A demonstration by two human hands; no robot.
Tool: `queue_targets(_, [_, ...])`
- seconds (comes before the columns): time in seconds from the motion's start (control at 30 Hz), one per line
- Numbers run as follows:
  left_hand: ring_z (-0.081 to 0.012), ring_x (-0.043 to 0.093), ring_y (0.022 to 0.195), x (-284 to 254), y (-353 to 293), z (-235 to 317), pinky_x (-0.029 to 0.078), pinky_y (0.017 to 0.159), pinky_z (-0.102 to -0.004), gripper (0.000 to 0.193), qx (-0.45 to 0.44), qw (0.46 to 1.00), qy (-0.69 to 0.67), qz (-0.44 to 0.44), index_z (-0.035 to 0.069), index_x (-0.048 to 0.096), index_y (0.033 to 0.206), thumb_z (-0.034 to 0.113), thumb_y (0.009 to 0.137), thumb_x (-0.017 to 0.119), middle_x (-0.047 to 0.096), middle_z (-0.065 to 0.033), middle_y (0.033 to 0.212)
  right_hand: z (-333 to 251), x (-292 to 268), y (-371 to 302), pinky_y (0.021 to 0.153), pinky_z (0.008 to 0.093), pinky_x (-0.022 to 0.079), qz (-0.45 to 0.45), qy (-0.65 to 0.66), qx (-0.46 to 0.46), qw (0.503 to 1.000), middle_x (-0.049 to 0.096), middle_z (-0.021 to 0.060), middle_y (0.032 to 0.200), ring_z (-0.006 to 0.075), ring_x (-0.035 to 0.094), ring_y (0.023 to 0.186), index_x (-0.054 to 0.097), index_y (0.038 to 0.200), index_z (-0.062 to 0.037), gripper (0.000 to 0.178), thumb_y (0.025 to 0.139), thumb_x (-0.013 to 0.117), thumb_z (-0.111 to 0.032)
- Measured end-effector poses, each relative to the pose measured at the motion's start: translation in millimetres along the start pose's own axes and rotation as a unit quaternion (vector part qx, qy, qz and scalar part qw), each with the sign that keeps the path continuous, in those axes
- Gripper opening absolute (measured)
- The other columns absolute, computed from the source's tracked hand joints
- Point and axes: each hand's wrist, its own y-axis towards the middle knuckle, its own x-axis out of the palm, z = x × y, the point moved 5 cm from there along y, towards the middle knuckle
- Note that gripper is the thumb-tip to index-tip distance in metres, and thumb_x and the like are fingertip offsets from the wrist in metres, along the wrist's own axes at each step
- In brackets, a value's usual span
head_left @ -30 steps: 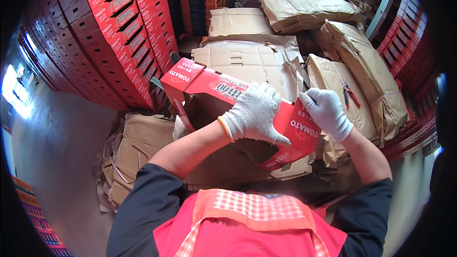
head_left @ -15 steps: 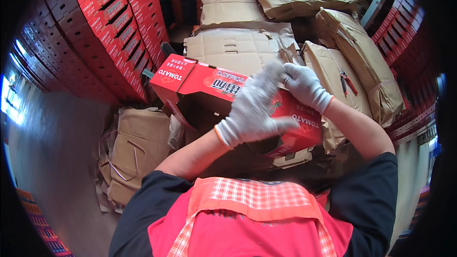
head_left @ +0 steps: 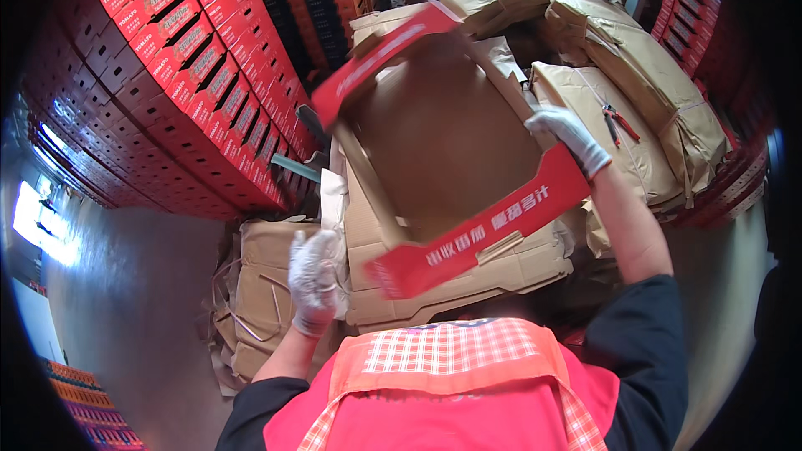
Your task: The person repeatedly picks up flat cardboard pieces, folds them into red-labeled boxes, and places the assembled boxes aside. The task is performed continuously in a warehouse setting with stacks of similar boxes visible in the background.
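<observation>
A red cardboard tray box [head_left: 501, 230] hangs tilted over the flat cardboard, its brown inside turned up toward me and its outline slightly blurred. My right hand [head_left: 568, 135], in a grey-white glove, grips the box's right side wall; the fingers are partly hidden behind that wall. Left of the box, apart from it, my gloved left hand [head_left: 314, 280] is raised with its fingers up and holds nothing. Beneath the box lies a stack of flat brown cardboard blanks [head_left: 468, 288].
Tall stacks of red boxes [head_left: 180, 50] rise on the left, with more red boxes [head_left: 685, 17] at far right. Paper-wrapped bundles [head_left: 652, 75] lie at the back and right; red-handled pliers [head_left: 620, 125] rest on one. Another wrapped bundle [head_left: 267, 305] is by my left arm.
The box has turned from its printed side to show its brown inside. My left hand has come off it and moved left and nearer; my right hand has shifted right along with the box.
</observation>
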Motion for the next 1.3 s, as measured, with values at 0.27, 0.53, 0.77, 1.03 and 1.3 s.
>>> queue_targets(0.27, [-0.0455, 0.039, 0.135, 104, 54, 71, 0.032, 0.114, -0.0515, 0.105, 0.198, 0.935, 0.043, -0.291, 0.002, 0.044, 0.144, 0.051, 0.06, 0.085, 0.039, -0.0254, 0.148, 222, 69, -13, 0.082, 0.0445, 0.053, -0.078, -0.352, 0.083, 0.929, 0.07, 0.0211, 0.099, 0.0395, 0.067, 0.089, 0.073, 0.099, -0.0041, 0.046, 0.086, 0.062, -0.047])
queue_targets(0.53, [-0.0427, 0.056, 0.12, 177, 73, 118, 0.046, 0.103, -0.0466, 0.091, 0.272, 0.942, -0.123, -0.157, 0.001, 0.049, 0.14, 0.034, 0.064, 0.086, 0.053, -0.0261, 0.137, -33, 36, -111, 0.079, 0.0265, 0.052, 0.199, 0.058, -0.358, 0.91, 0.066, 0.0018, 0.094, 0.0104, 0.062, 0.087, 0.056, 0.13, -0.0041, 0.029, 0.104, 0.051, -0.014])
queue_targets(0.77, [-0.0479, 0.037, 0.138, 197, 53, 106, 0.037, 0.111, -0.0502, 0.13, 0.107, 0.974, -0.198, 0.018, 0.006, 0.004, 0.158, 0.044, 0.068, 0.088, 0.021, -0.0289, 0.157, -76, 88, -136, 0.071, 0.0335, 0.051, 0.089, -0.381, -0.19, 0.901, 0.061, 0.0113, 0.081, 0.0225, 0.062, 0.072, 0.058, 0.101, -0.005, 0.036, 0.081, 0.078, -0.026])
queue_targets(1.03, [-0.0398, 0.026, 0.14, 228, 40, 92, 0.02, 0.118, -0.0473, 0.122, -0.04, 0.934, -0.302, -0.187, 0.001, 0.02, 0.148, 0.051, 0.06, 0.087, 0.03, -0.022, 0.146, -85, 123, -96, 0.058, 0.0398, 0.046, -0.014, -0.466, -0.251, 0.848, 0.057, 0.012, 0.067, 0.0317, 0.06, 0.065, 0.053, 0.075, -0.0051, 0.012, 0.072, 0.065, -0.008])
queue_targets(1.3, [-0.0282, 0.054, 0.124, 201, 10, 57, 0.041, 0.105, -0.0402, 0.086, -0.113, 0.854, -0.421, -0.284, 0.005, 0.045, 0.14, 0.031, 0.07, 0.087, 0.055, -0.0149, 0.133, -96, 230, -74, 0.08, 0.0421, 0.049, -0.135, -0.473, -0.4, 0.773, 0.065, 0.0075, 0.094, 0.0308, 0.063, 0.094, 0.06, 0.1, -0.0088, 0.024, 0.077, 0.067, -0.011])
